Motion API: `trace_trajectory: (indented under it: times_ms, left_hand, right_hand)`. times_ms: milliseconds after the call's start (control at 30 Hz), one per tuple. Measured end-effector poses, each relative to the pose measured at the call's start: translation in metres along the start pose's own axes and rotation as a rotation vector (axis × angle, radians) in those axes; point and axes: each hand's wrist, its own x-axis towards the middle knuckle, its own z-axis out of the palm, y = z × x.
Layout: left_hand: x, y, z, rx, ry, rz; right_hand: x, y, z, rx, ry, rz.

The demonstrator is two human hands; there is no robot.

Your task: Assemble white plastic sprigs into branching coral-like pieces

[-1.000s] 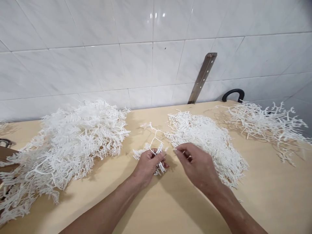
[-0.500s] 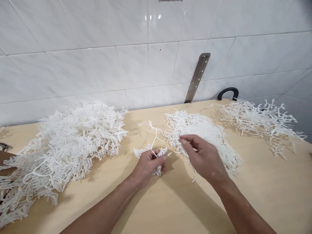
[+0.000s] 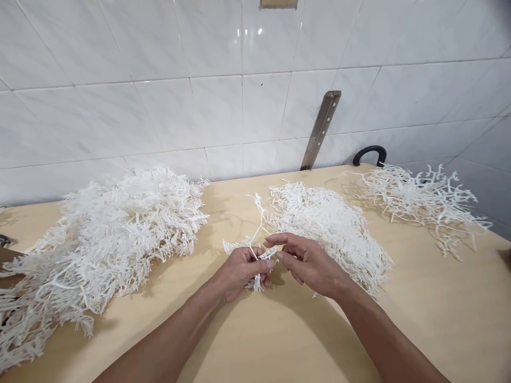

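My left hand [image 3: 241, 271] is closed on a white branched plastic piece [image 3: 261, 217], whose thin stem points up toward the wall and whose fringed tips stick out around the fingers. Close on its right is my right hand [image 3: 309, 263], thumb and forefinger apart beside the fringed tips; nothing can be made out between them. Behind my right hand lies a pile of small white sprigs [image 3: 331, 218]. A larger heap of white fringed branches [image 3: 139, 223] covers the left part of the table.
Bare white branched stems [image 3: 419, 197] lie at the right of the wooden table [image 3: 247, 340]. Behind them is a black curved handle [image 3: 370, 150]. A metal strip [image 3: 321, 130] leans on the tiled wall [image 3: 159, 117]. Part of another person's arm [image 3: 11, 274] shows at the far left.
My right hand has moved left and slightly down, from over the sprig pile to beside my left hand. The held piece has tilted slightly to the right.
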Motion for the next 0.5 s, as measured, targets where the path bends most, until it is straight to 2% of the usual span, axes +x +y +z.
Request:
trace_trajectory:
  times_ms: [100, 300, 400, 500]
  left_hand:
    - [-0.001, 0.003, 0.001, 0.005, -0.016, 0.003]
    - [0.001, 0.0, -0.005, -0.071, -0.077, 0.032]
    - [0.003, -0.002, -0.008, -0.141, -0.054, 0.031]
    - [0.004, -0.001, -0.008, -0.186, 0.026, -0.001]
  right_hand:
    - [0.001, 0.0, 0.002, 0.045, -0.041, 0.012]
    - [0.005, 0.005, 0.004, 0.139, -0.042, 0.02]
    - [0.006, 0.009, 0.003, 0.154, 0.03, 0.025]
    - [0.005, 0.012, 0.003, 0.16, 0.106, 0.026]
